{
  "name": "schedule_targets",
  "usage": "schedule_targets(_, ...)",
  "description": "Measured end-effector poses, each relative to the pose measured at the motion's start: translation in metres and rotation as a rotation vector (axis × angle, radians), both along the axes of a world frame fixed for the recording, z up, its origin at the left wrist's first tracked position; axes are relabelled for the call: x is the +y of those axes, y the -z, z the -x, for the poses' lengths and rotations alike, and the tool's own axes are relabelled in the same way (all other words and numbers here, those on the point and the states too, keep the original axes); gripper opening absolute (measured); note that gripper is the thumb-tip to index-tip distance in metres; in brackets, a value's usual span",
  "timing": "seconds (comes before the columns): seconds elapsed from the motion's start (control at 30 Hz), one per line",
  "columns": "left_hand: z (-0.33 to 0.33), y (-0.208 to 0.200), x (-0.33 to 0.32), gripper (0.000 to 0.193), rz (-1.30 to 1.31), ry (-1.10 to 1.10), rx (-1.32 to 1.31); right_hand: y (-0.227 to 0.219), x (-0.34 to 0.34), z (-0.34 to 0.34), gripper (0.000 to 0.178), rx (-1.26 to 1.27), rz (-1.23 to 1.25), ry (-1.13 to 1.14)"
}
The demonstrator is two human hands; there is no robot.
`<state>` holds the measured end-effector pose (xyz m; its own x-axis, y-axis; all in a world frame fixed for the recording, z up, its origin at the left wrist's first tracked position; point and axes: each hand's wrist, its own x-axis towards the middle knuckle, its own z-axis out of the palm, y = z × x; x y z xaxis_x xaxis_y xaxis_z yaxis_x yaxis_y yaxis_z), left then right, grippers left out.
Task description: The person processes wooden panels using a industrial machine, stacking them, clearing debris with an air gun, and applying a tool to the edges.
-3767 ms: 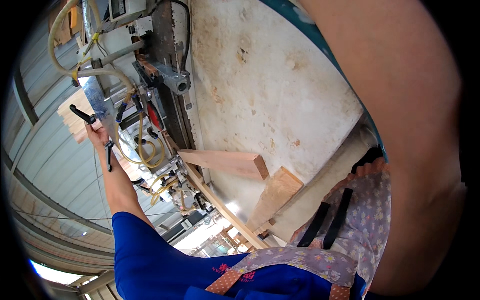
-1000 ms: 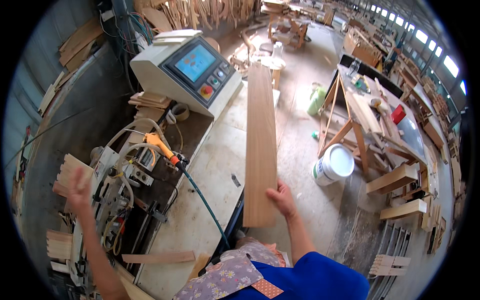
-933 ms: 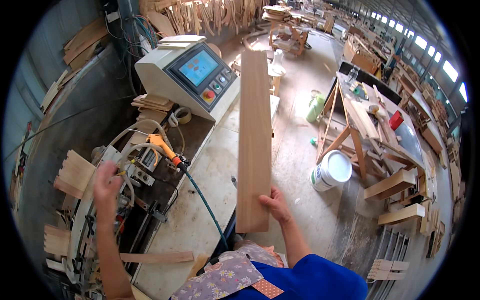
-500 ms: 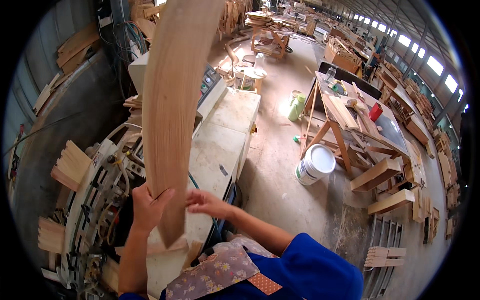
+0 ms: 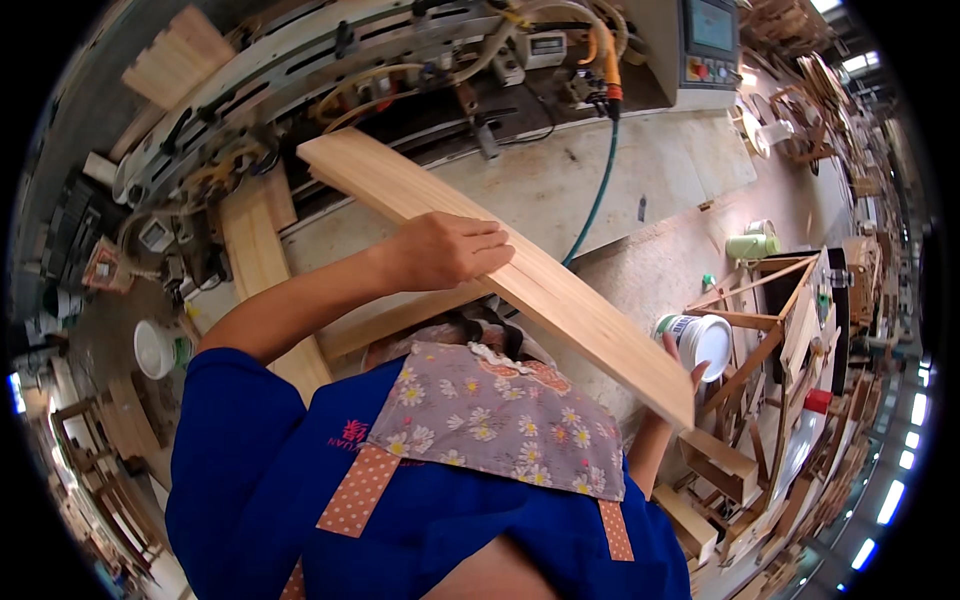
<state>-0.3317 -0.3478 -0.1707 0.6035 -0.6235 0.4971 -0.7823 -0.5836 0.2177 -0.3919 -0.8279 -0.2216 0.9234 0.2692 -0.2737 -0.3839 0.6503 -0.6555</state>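
Note:
A long pale wooden board (image 5: 565, 290) slants across in front of me, from the machine at upper left down to the lower right. My left hand (image 5: 455, 248) lies over its middle, fingers together across the face, the thumb hidden. At the board's near right end, my right hand (image 5: 692, 374) holds it from beneath; only some fingers show past the edge, and the palm is hidden. Beyond the board is a worn, pale machine table (image 5: 665, 165). Another plank (image 5: 258, 250) lies under my left forearm.
A long clamping machine (image 5: 290, 65) with hoses runs along the far side, its control panel (image 5: 710, 45) at upper right. An orange-and-teal air hose (image 5: 598, 190) hangs over the table. Right of me stand a white bucket (image 5: 712, 345) and a wooden trestle (image 5: 760, 320).
The board has swung from upright to a low slant across my front. My left hand has moved to its middle, and my right hand has gone to its right end. My view has turned left.

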Motion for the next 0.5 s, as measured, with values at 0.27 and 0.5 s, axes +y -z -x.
schedule_targets(0.27,-0.016,0.073,-0.006,0.032,-0.065,-0.102,-0.09,0.006,-0.012,0.037,0.065,0.219,0.524,-0.365)
schedule_targets(0.5,0.001,0.134,0.013,0.076,-0.127,-1.103,0.199,0.012,0.01,0.033,0.048,0.243,0.679,-0.388)
